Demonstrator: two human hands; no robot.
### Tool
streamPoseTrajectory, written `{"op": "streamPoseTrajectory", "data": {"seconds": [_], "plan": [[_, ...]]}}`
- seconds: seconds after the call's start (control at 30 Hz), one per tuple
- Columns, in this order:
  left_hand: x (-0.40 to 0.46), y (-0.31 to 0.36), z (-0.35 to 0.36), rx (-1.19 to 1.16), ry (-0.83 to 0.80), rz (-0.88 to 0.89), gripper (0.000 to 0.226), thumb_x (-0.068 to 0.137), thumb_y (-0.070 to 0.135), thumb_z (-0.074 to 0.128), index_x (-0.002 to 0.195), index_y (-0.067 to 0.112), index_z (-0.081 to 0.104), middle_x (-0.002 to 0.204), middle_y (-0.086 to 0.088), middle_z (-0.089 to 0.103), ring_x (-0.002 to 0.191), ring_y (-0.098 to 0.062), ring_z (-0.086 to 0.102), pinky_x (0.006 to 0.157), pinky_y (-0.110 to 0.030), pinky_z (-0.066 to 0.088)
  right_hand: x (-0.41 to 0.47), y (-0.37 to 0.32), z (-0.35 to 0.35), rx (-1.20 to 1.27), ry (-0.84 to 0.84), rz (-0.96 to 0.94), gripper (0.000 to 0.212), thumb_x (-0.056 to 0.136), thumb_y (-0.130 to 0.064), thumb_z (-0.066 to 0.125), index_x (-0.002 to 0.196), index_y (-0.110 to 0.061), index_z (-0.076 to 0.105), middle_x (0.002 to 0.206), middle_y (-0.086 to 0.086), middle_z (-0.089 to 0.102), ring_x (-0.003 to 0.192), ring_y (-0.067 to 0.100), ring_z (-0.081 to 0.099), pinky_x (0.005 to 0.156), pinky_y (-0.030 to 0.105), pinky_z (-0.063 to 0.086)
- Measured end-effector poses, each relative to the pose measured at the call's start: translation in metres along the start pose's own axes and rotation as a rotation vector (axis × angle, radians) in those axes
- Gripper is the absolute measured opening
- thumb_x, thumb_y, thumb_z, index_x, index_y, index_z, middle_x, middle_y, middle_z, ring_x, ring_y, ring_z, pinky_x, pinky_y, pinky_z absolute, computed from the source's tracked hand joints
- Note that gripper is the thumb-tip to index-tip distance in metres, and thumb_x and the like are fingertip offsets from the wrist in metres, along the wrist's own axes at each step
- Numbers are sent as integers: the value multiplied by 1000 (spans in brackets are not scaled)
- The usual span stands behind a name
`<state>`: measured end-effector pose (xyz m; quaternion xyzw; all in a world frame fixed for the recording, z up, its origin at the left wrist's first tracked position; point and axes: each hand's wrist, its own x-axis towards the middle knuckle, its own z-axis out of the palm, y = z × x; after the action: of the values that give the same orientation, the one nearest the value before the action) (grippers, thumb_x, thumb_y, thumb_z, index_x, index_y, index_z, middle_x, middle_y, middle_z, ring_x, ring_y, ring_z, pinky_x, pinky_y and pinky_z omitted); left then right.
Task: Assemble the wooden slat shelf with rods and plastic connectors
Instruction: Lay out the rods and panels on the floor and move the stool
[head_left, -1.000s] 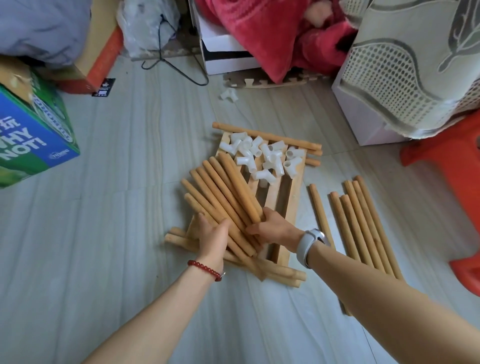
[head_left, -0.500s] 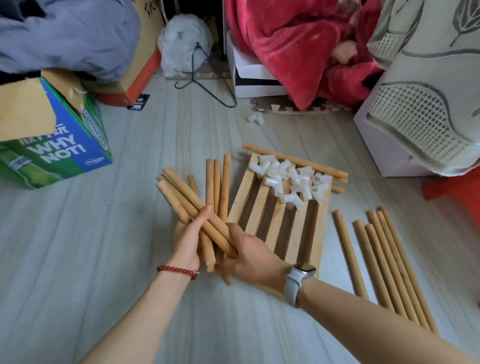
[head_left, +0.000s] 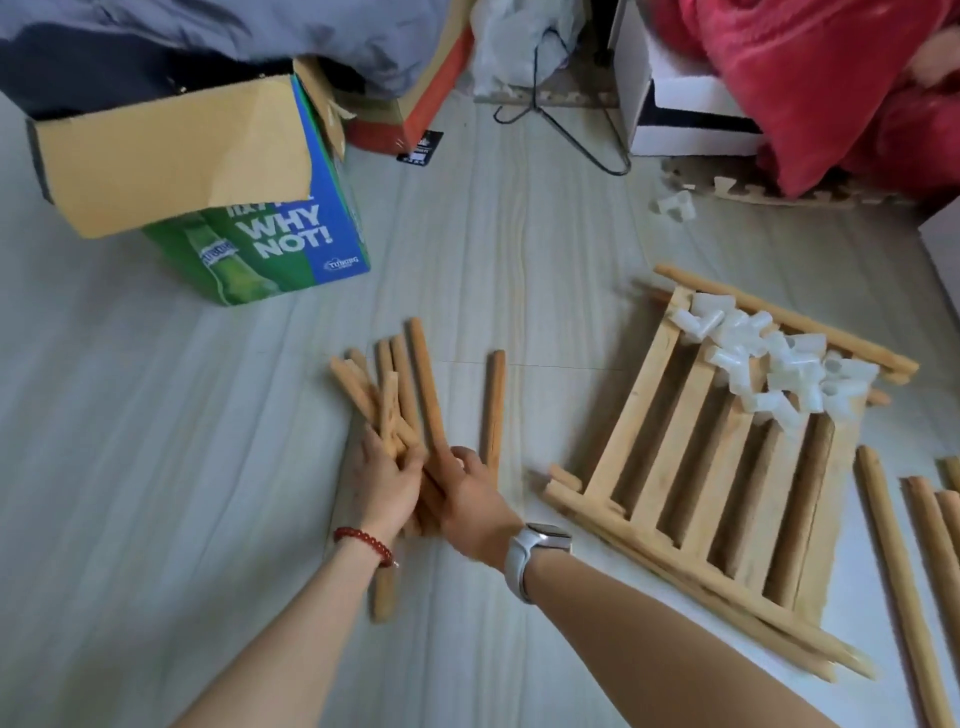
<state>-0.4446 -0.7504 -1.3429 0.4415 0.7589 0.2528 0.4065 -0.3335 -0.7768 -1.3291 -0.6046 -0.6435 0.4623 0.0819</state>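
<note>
Left hand: we see the left hand (head_left: 387, 480), red bead bracelet (head_left: 363, 539) on its wrist, at lower centre of frame, fingers curled around the near ends of a bundle of short light-brown wooden rods (head_left: 402, 395).
Right hand: the right hand (head_left: 467, 501), white smartwatch (head_left: 530, 553) on the wrist, sits just right of the left one, fingers closed on the same bundle from the right side.
Bundle: the rods fan out away from us over the pale wood-grain floor (head_left: 156, 467); we cannot tell whether the far ends touch it.
Loose rods: one single short wooden rod (head_left: 493, 408) lies on the floor just right of the bundle, apart from it. Another short rod end (head_left: 384, 595) pokes out below the left wrist.
Slat panel: we mark the flat light wooden slat shelf panel (head_left: 670, 462) lying at centre right of frame, long rods under its near and far edges.
Connectors: a heap of white plastic tube connectors (head_left: 779, 358) rests on the panel's far end. One stray white connector (head_left: 675, 205) lies on the floor in the upper right.
Long rods: more long wooden rods (head_left: 893, 561) lie on the floor at the right edge, beside the panel.
Clutter: open green-and-blue cardboard box (head_left: 280, 239) printed "WHY NOT!" at upper left; red fleece blanket (head_left: 831, 78) at upper right; black cable (head_left: 566, 130) at top centre.
</note>
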Motion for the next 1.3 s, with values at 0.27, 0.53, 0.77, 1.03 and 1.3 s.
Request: {"op": "streamPoseTrajectory", "data": {"seconds": [0.27,0.53,0.77,1.03,1.3], "plan": [[8,-15,-7,641,55,183,79,92,43,47,151,24,-2,158,-6,-11,144,-32,-4,114,-51,12,-3,19,-6,-396,257,-26,62,84,-11,57,141,-1,34,150,22,27,137,39,28,111,47,31],[30,-14,-20,402,47,59,81,91,52,46,151,23,0,158,-8,-8,145,-30,1,116,-43,12,20,5,-11,-312,311,161,69,91,-17,42,150,-7,7,158,16,-7,146,30,-4,117,41,-1],[26,-10,-11,447,-151,241,65,96,49,34,150,33,1,157,1,-19,143,-23,-22,117,-40,-9,35,-7,-10,47,185,308,69,93,-3,36,148,1,-5,156,16,-14,146,27,-6,119,33,3],[54,-11,-30,755,-271,223,61,99,47,22,147,37,-14,156,6,-21,143,-25,-21,117,-49,-2,26,-5,-21,203,-40,121,64,89,11,29,148,-12,24,159,-2,3,145,15,12,107,10,12],[24,45,-5,823,-162,135,69,95,50,29,152,21,2,157,-6,-18,143,-30,-19,112,-62,-3,-13,0,-99,165,192,170,43,96,-5,33,134,-18,49,135,4,51,94,17,61,71,4,42]]}}
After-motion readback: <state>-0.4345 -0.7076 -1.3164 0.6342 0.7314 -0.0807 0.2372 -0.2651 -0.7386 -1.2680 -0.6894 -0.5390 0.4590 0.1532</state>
